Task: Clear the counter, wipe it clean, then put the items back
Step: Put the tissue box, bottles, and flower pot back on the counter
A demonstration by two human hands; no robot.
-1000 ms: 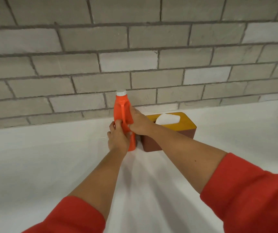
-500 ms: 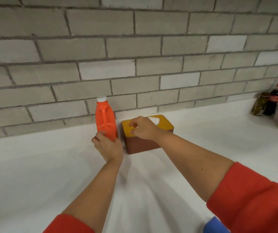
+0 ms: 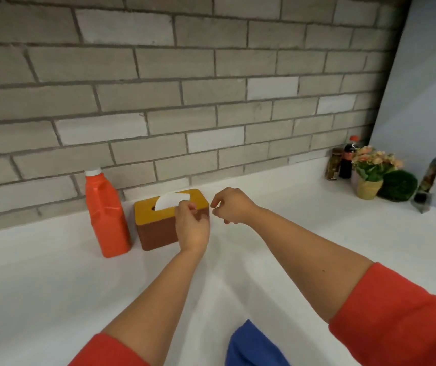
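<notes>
An orange bottle [image 3: 107,216] with a white cap stands on the white counter [image 3: 53,286] against the brick wall. Right beside it sits a brown tissue box [image 3: 156,233] with a yellow lid and a white tissue [image 3: 170,199] sticking out of the slot. My left hand [image 3: 191,228] is at the box's front right corner, its curled fingers at the tissue's right end; whether they pinch the tissue is not visible. My right hand [image 3: 234,207] hovers just right of the box, fingers loosely curled, holding nothing.
At the far right corner stand a spice jar [image 3: 333,165], a dark soda bottle [image 3: 348,158], a potted flower [image 3: 371,173], a green moss ball [image 3: 397,185] and a packet [image 3: 426,186] leaning on the side wall. A blue cloth [image 3: 253,347] lies at the counter's near edge.
My left hand let go of the orange bottle and moved right to the tissue box. My right hand came off the box lid and moved right. The view swung right.
</notes>
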